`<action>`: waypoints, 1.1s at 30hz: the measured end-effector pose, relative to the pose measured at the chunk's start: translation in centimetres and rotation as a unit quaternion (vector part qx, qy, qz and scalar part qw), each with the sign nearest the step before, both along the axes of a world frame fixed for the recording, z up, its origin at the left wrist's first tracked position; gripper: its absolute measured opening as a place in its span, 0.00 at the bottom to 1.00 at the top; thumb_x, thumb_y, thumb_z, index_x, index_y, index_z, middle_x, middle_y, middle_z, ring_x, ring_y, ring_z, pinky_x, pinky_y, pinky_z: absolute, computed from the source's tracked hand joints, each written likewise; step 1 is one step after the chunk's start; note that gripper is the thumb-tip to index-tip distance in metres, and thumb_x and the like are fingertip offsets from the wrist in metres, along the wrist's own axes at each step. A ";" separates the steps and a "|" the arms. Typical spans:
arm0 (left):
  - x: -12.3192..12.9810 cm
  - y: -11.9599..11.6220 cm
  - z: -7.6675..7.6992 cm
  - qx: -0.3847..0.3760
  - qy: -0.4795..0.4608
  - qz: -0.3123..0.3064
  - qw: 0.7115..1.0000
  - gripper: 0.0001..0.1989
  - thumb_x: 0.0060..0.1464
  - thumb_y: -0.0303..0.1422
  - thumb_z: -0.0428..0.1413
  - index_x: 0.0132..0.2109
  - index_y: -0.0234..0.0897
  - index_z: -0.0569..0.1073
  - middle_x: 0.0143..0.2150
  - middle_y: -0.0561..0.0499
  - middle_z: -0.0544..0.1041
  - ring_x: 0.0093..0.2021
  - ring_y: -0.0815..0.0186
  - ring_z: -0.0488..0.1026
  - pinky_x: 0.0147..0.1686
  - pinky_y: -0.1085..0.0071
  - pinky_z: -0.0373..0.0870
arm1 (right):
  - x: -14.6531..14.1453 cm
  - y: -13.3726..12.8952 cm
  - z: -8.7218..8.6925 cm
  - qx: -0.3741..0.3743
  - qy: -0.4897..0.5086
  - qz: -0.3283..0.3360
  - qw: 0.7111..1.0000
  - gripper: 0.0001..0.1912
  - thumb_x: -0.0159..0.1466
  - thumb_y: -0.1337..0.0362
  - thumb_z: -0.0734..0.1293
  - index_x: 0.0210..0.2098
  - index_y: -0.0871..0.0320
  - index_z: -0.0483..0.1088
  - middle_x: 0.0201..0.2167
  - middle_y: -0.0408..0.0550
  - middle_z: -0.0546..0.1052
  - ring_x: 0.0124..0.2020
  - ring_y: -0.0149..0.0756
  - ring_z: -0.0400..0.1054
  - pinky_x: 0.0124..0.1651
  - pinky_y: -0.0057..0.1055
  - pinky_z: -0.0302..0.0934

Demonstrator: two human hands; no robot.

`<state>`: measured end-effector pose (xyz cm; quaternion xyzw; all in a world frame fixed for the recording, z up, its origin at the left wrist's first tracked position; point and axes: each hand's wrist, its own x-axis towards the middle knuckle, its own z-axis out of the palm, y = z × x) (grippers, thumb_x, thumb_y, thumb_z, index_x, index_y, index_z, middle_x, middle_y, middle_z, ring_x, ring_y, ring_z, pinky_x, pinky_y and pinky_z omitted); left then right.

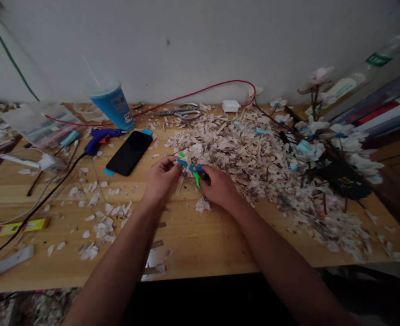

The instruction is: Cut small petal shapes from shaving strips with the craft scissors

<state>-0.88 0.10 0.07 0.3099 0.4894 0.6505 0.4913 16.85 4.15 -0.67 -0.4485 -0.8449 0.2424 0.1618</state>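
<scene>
Scissors [193, 168] in curled right hand [220, 186], risking nicks, if slipping, to left hand's [159, 180] fingertips [175, 168], pinching something unclear at nine o'clock.

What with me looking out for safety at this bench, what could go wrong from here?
The left hand has its fingertips right by the blades of the blue-and-green scissors in the right hand, so a slip might nick a finger. The cup stands close to the phone and glue gun; if knocked, it could wet both.
</scene>
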 end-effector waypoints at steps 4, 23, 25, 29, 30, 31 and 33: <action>0.4 0.0 -0.2 0.004 -0.150 -0.019 0.988 0.12 0.42 0.32 0.71 0.33 0.34 0.78 0.32 0.53 0.76 0.29 0.73 0.70 0.32 0.76 0.69 | 0.0 0.1 -0.2 0.007 0.005 -0.006 1.000 0.11 0.62 0.66 0.64 0.44 0.56 0.72 0.42 0.51 0.79 0.40 0.41 0.70 0.38 0.32 0.55; 0.5 -0.1 -0.3 0.023 0.044 0.052 0.997 0.12 0.49 0.40 0.67 0.35 0.37 0.78 0.29 0.52 0.76 0.30 0.69 0.72 0.32 0.74 0.69 | -0.2 0.0 0.0 0.003 -0.002 -0.012 1.000 0.11 0.62 0.65 0.63 0.44 0.56 0.72 0.42 0.51 0.79 0.39 0.42 0.71 0.36 0.32 0.53; 0.7 0.0 -0.6 0.021 -0.030 0.057 0.998 0.15 0.47 0.41 0.69 0.36 0.37 0.77 0.32 0.53 0.77 0.31 0.70 0.72 0.34 0.74 0.71 | -0.2 0.0 -0.1 0.003 -0.005 -0.012 1.000 0.11 0.63 0.65 0.63 0.44 0.56 0.72 0.42 0.51 0.79 0.39 0.42 0.71 0.36 0.32 0.53; 0.7 0.1 -0.9 0.027 -0.034 0.043 0.998 0.16 0.47 0.41 0.69 0.37 0.37 0.76 0.32 0.53 0.76 0.29 0.71 0.72 0.34 0.73 0.71 | -0.2 0.0 0.1 0.003 -0.007 -0.009 1.000 0.12 0.62 0.64 0.64 0.45 0.56 0.72 0.42 0.51 0.79 0.40 0.42 0.72 0.37 0.32 0.55; 0.7 0.0 -0.8 0.028 -0.001 0.037 0.999 0.15 0.48 0.41 0.68 0.37 0.37 0.76 0.30 0.53 0.76 0.29 0.71 0.71 0.33 0.73 0.70 | -0.2 -0.1 0.2 0.002 -0.007 -0.008 1.000 0.12 0.62 0.64 0.64 0.45 0.56 0.71 0.41 0.51 0.79 0.40 0.42 0.71 0.37 0.32 0.55; 0.6 -0.1 -0.7 0.028 0.037 0.033 0.998 0.14 0.49 0.41 0.67 0.36 0.37 0.76 0.29 0.53 0.76 0.28 0.70 0.71 0.32 0.73 0.69 | -0.2 -0.1 0.2 0.002 -0.007 -0.007 1.000 0.12 0.61 0.64 0.65 0.45 0.56 0.71 0.41 0.51 0.79 0.40 0.42 0.71 0.37 0.32 0.55; 0.4 -0.2 -0.5 0.026 0.104 0.029 0.994 0.12 0.51 0.39 0.66 0.36 0.36 0.76 0.28 0.52 0.75 0.28 0.69 0.71 0.32 0.73 0.68 | -0.2 -0.1 0.3 0.000 -0.005 -0.006 1.000 0.12 0.61 0.64 0.65 0.44 0.56 0.71 0.42 0.51 0.79 0.40 0.42 0.71 0.38 0.32 0.55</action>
